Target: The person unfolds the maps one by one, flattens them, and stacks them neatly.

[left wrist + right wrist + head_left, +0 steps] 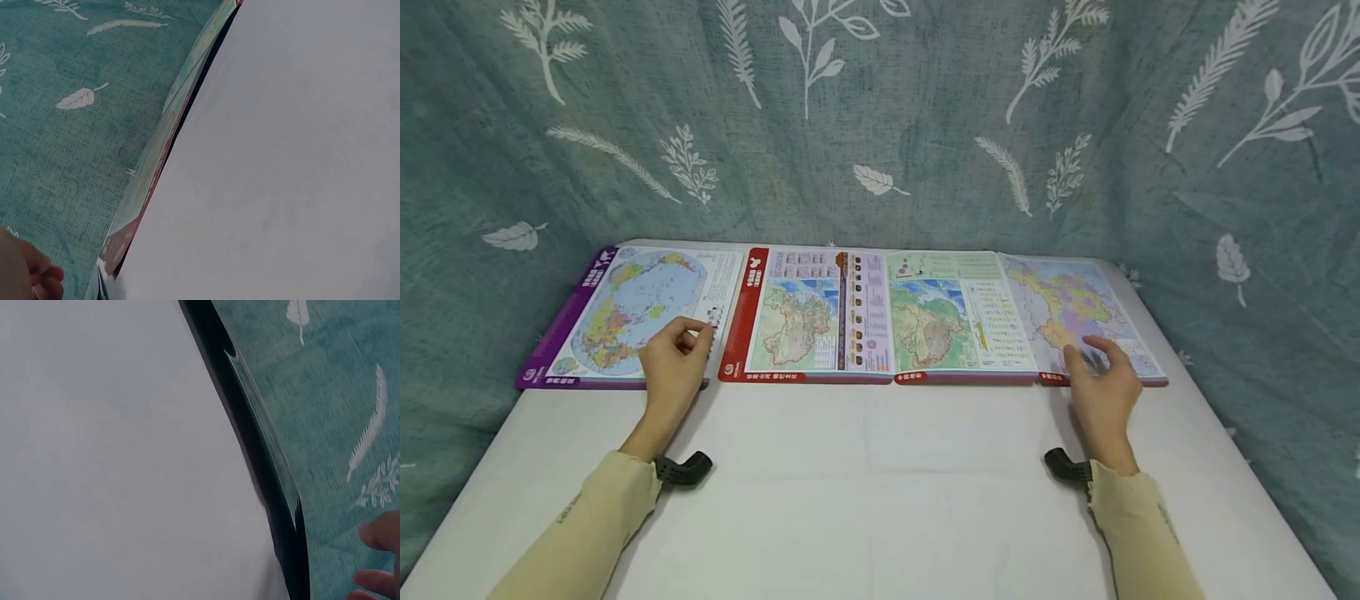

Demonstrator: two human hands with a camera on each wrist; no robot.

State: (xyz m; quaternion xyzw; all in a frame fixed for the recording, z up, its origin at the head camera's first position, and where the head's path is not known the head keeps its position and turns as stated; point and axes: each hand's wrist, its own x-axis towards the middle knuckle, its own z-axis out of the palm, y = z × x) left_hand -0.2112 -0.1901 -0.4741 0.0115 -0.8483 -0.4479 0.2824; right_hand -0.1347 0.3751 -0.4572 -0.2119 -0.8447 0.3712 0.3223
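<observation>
Teal leaf-print curtain (925, 167) behind everything; white table (880, 500) below it. Row of printed maps along the table's far side, flat, faces up: purple-banded world map (677, 275) at left, red-banded map (797, 325) beside it, then the green-topped map (928, 325), then the pale-blue map (1075, 287) at right. Whether the last three are joined or overlapped, cannot tell.

Left hand (673, 358) over the world map's near right part: fingers curled in, thumb and forefinger together, nothing seen between them. Right hand (1103, 400) over the near part of the pale-blue map: thumb and forefinger parted, nothing between. Contact uncertain for both. Black wrist mount (683, 469) at the left cuff, its pair (1067, 467) at the right.

Step in hand, my reading: straightening or handling the row from its ends. A next lift would call for fingertips under a near edge, both sides level.

Head view alone gives the full map faces. Left wrist view gives the near edge in profile, panels stepped; right wrist view, a dark band along that edge.
</observation>
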